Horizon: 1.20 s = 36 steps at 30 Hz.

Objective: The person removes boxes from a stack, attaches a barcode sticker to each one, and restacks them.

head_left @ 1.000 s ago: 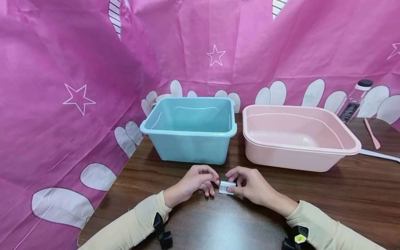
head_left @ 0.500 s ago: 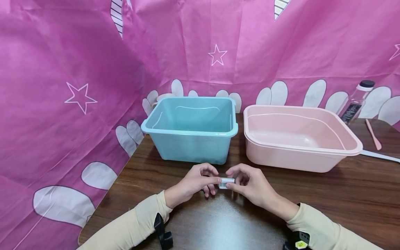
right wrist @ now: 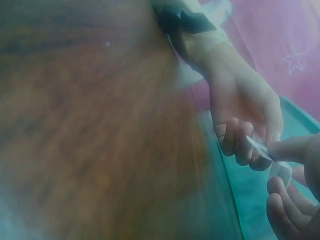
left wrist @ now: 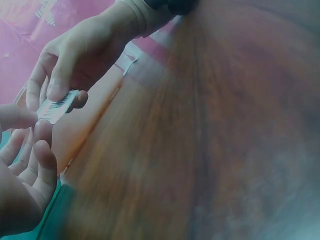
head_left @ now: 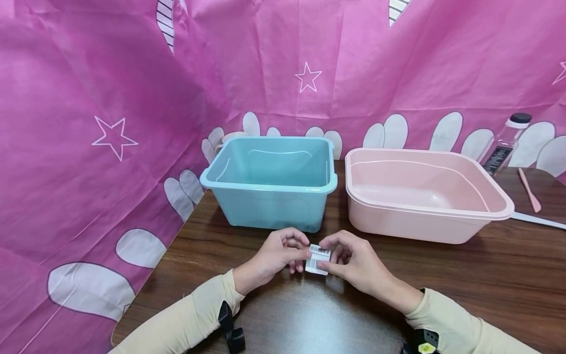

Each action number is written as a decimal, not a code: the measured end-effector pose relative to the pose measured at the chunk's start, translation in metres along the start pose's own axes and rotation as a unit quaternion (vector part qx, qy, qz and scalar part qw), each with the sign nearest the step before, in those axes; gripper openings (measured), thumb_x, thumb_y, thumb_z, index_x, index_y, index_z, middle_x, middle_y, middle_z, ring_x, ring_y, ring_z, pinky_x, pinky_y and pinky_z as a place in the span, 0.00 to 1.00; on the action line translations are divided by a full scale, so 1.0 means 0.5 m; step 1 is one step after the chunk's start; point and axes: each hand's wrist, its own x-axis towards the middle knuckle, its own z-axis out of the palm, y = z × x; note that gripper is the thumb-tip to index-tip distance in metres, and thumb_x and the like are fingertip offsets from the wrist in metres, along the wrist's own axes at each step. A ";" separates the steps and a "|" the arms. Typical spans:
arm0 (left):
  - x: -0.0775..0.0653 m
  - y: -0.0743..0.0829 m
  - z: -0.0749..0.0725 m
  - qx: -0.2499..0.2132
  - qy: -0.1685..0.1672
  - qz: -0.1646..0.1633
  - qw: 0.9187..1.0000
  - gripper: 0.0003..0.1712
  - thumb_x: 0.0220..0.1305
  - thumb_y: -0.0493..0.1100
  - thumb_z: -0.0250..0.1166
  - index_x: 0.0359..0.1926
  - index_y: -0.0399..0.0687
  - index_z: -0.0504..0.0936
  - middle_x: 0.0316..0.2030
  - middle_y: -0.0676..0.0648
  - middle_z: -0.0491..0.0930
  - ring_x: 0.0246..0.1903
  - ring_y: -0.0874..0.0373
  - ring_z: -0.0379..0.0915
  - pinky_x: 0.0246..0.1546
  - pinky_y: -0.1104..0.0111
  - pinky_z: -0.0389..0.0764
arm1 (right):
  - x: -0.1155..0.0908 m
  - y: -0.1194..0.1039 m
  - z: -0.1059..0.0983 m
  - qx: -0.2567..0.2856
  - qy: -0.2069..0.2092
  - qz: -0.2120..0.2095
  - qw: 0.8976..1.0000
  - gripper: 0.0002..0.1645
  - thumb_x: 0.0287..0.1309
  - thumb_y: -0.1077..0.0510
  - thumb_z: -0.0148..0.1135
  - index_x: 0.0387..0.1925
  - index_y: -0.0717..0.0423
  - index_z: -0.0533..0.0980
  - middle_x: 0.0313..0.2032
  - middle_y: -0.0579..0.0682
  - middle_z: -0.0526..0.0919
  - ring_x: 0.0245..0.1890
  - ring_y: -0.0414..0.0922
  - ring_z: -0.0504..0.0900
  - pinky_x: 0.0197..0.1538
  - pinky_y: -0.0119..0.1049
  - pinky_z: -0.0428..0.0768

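Note:
Both hands meet in front of the teal tub, at a small white piece printed with two barcode strips (head_left: pixel 318 259). My left hand (head_left: pixel 278 253) pinches its left edge, the thumb on the near face. From the other side my right hand (head_left: pixel 360 260) grips it between thumb and curled fingers. In the left wrist view the printed face of the white piece (left wrist: pixel 55 110) is tilted. The right wrist view shows a thin white flap (right wrist: pixel 257 148) standing out beside a thicker white part (right wrist: pixel 281 172). The fingers hide some of it.
The teal tub (head_left: pixel 274 209) stands behind the hands, and a pink basin (head_left: pixel 411 223) is to its right. Farther right are a clear bottle with a black cap (head_left: pixel 504 142), a pink slender tool (head_left: pixel 529 189) and a white handle (head_left: pixel 537 220). A pink curtain hangs behind the table.
My left thumb has come onto the white piece, which my right hand held throughout. The piece has turned, so two barcode strips show instead of one.

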 end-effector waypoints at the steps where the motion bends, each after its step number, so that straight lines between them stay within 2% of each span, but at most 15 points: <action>1: 0.000 -0.001 0.000 0.001 0.000 0.002 1.000 0.10 0.61 0.29 0.66 0.42 0.35 0.76 0.25 0.54 0.82 0.16 0.62 0.73 0.17 0.74 0.73 | 0.001 0.000 -0.001 -0.006 -0.001 0.005 1.000 0.19 0.45 0.64 0.80 0.41 0.55 0.81 0.34 0.48 0.82 0.25 0.32 0.77 0.26 0.28 0.79; 6: 0.000 -0.002 -0.001 0.011 -0.003 0.014 1.000 0.12 0.60 0.29 0.67 0.44 0.31 0.75 0.26 0.54 0.81 0.17 0.62 0.73 0.18 0.74 0.73 | 0.003 0.001 -0.009 -0.031 -0.018 0.049 0.998 0.20 0.47 0.59 0.80 0.43 0.55 0.83 0.35 0.47 0.81 0.26 0.31 0.77 0.28 0.28 0.79; 11: -0.002 0.000 -0.001 0.032 -0.015 0.031 0.999 0.14 0.61 0.28 0.66 0.47 0.29 0.75 0.28 0.53 0.80 0.17 0.62 0.73 0.18 0.74 0.73 | 0.006 -0.001 -0.016 -0.009 -0.046 0.103 0.994 0.19 0.49 0.57 0.79 0.43 0.57 0.84 0.31 0.46 0.83 0.25 0.33 0.77 0.27 0.29 0.78; 16: -0.004 0.005 0.000 0.066 -0.024 0.047 0.996 0.14 0.61 0.28 0.67 0.47 0.30 0.76 0.29 0.52 0.81 0.18 0.61 0.74 0.18 0.74 0.72 | 0.010 -0.006 -0.021 0.012 -0.051 0.144 0.988 0.17 0.52 0.56 0.77 0.43 0.57 0.85 0.31 0.47 0.84 0.26 0.35 0.77 0.29 0.29 0.77; 18: -0.005 0.007 0.001 0.077 -0.029 0.052 0.995 0.14 0.60 0.27 0.67 0.47 0.30 0.76 0.29 0.50 0.81 0.18 0.61 0.74 0.18 0.74 0.72 | 0.011 -0.008 -0.023 0.015 -0.048 0.149 0.988 0.16 0.52 0.56 0.77 0.42 0.57 0.85 0.30 0.47 0.83 0.26 0.35 0.77 0.29 0.28 0.76; 26: -0.006 0.006 -0.001 0.095 -0.038 0.070 0.992 0.14 0.60 0.28 0.68 0.47 0.32 0.76 0.31 0.42 0.83 0.18 0.61 0.74 0.17 0.74 0.72 | 0.011 -0.007 -0.023 0.011 -0.047 0.115 0.992 0.20 0.46 0.57 0.81 0.42 0.56 0.84 0.25 0.44 0.80 0.23 0.33 0.75 0.26 0.28 0.75; 36: -0.008 0.009 0.000 0.128 -0.050 0.095 0.986 0.16 0.59 0.28 0.69 0.48 0.33 0.76 0.34 0.31 0.83 0.18 0.62 0.74 0.16 0.72 0.74 | 0.017 -0.015 -0.029 0.040 -0.052 0.160 0.985 0.16 0.50 0.56 0.78 0.41 0.58 0.84 0.26 0.47 0.82 0.25 0.36 0.77 0.29 0.29 0.77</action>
